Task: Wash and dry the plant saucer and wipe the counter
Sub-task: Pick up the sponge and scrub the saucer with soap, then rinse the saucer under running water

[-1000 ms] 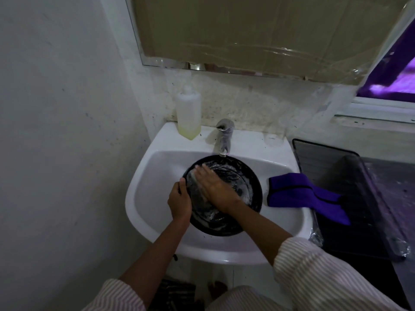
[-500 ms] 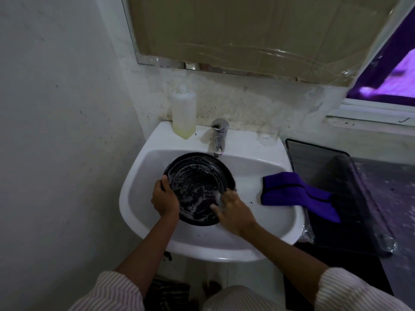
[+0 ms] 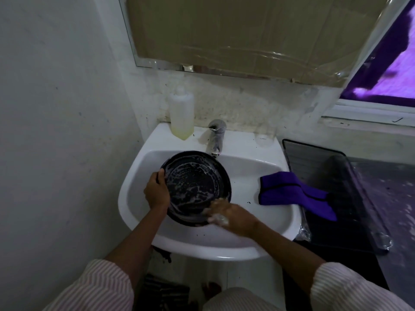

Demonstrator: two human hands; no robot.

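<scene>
I am looking down into a small, dim washroom corner. A white sink (image 3: 247, 245) hangs on a stained pale wall (image 3: 258, 104), with a bare wall (image 3: 56, 131) close on its left side. Above it is a mirror (image 3: 247, 30) almost wholly covered with taped brown card, and a window (image 3: 386, 68) glows purple at the upper right. The bench (image 3: 395, 198) begins just beside the sink's right rim. It carries a dark ribbed mat (image 3: 332, 176) with clear plastic crumpled at its near corner.

The left wall leaves almost no room on that side. The open room is over the basin's right half and out across the mat. A purple cloth (image 3: 292, 191) lies over the sink's right rim, and its tail trails onto the mat.

A translucent bottle (image 3: 182, 113) stands on the sink's back ledge, left of the chrome tap (image 3: 216, 139). It holds only a shallow layer of yellowish liquid at the bottom.

The black plant saucer (image 3: 195, 187) is inside the basin with its far edge just under the tap spout. Its inner face is turned up at me and streaked with suds. My left hand (image 3: 157, 193) grips its left rim, fingers curled round the edge. My right hand (image 3: 233, 215) is at the saucer's near right rim, foamy and blurred, and I cannot tell whether its fingers are clenched, released or grasping anything.
</scene>
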